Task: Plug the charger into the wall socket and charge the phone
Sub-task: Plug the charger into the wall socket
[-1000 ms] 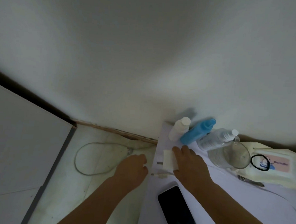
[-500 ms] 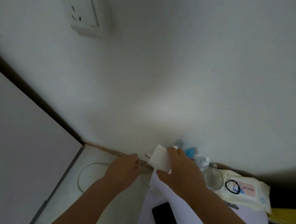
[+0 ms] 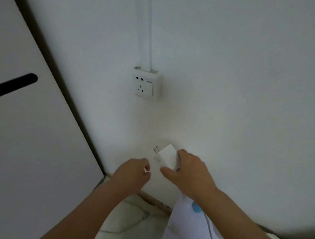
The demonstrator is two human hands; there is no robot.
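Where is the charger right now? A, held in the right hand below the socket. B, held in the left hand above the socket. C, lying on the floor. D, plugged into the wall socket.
A: the right hand grips the white charger, its two prongs bare and pointing up and left, well below the wall socket, whose holes are all unoccupied.

My right grip [image 3: 188, 172] covers the charger's [image 3: 167, 158] rear end. I can't tell what small white thing my left grip [image 3: 133, 174] pinches. The worktop [image 3: 181, 220] runs off the bottom edge.
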